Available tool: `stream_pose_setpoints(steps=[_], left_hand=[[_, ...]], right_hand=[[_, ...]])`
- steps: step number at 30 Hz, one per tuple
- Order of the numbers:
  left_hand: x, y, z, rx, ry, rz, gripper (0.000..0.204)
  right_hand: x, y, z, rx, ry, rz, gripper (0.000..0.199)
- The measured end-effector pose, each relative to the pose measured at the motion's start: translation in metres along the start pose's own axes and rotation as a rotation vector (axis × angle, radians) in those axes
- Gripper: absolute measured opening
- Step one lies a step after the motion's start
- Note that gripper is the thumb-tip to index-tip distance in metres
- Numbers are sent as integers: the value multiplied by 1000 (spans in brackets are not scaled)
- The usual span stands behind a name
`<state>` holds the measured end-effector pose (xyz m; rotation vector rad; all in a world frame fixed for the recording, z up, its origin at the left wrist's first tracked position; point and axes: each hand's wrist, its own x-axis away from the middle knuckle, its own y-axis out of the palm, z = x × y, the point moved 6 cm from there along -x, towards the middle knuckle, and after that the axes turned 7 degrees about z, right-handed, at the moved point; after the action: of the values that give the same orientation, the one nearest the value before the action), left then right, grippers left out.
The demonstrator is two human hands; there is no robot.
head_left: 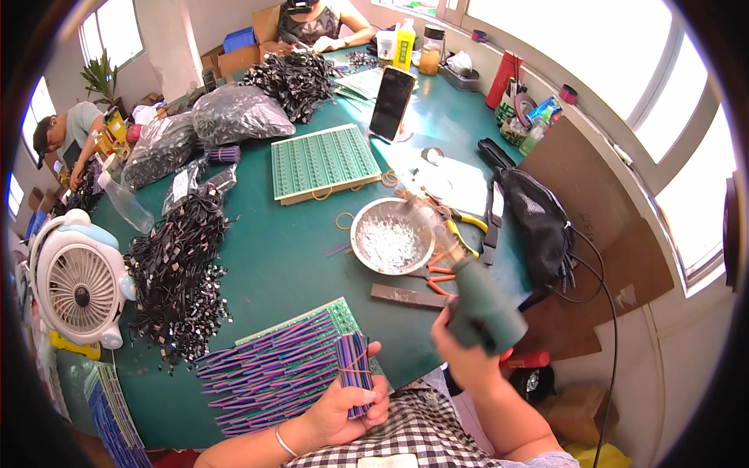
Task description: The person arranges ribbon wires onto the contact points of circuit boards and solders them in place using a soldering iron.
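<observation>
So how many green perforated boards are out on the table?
2: one green perforated board at mid-table beyond the metal bowl, another under the purple wire bundles near the left hand. More may be hidden.

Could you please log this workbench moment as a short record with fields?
left hand: grips a banded bundle of striped sticks
right hand: holds a green heat gun, nozzle toward the metal bowl
near left hand: loose striped sticks on a green board
table: green top, black cable pile, white fan, phone standing upright
others: a person seated at the far end
</observation>
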<state>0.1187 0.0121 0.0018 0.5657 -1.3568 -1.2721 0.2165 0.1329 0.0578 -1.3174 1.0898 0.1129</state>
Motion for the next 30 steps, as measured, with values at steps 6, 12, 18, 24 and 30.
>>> stream_pose_setpoints(steps=[6,12,18,24,30], left_hand=[[-4,-13,-4,-50,-41,105,41],[-1,-19,-14,-213,-91,255,52],[-5,-12,-24,-267,-210,68,37],[-8,-1,-28,-238,-287,-89,34],[1,15,-23,-284,-148,-116,70]], right_hand=[[41,19,-40,-945,469,-372,52],[42,14,-40,-919,264,-353,66],[15,1,-32,-823,26,-118,64],[8,17,-2,-609,129,1,47],[-29,28,59,-444,324,237,47]])
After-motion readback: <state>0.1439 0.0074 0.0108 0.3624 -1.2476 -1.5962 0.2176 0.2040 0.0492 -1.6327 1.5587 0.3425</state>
